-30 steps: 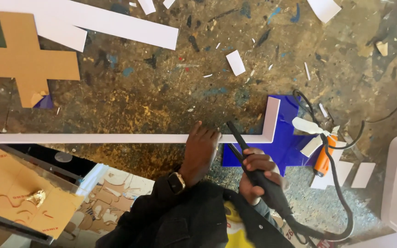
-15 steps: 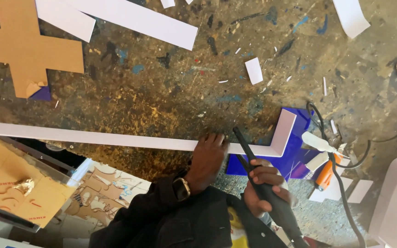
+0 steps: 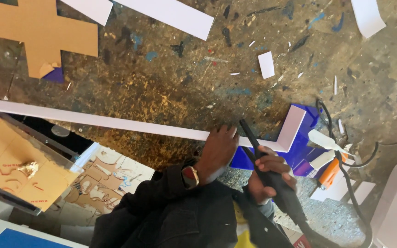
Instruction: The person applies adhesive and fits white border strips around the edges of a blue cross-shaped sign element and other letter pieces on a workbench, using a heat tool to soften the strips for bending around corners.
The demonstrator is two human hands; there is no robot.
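Observation:
A long white strip (image 3: 116,121) runs across the stained floor and turns upward at its right end over a blue sheet (image 3: 302,154). My left hand (image 3: 217,149) presses flat on the strip near the bend; a watch sits on that wrist. My right hand (image 3: 267,177) grips a black corded tool (image 3: 265,163), whose thin tip touches the strip just right of my left fingers. My dark sleeves fill the lower middle.
A brown cardboard cross (image 3: 37,32) lies top left, white offcuts (image 3: 161,11) along the top. An orange-handled tool (image 3: 329,172) and black cable (image 3: 354,193) lie to the right. Cardboard cut-outs (image 3: 19,170) and a framed panel sit lower left.
The view has shifted, so the strip and blue sheet sit slightly lower and further right. Both hands stay on the strip and tool near the bend.

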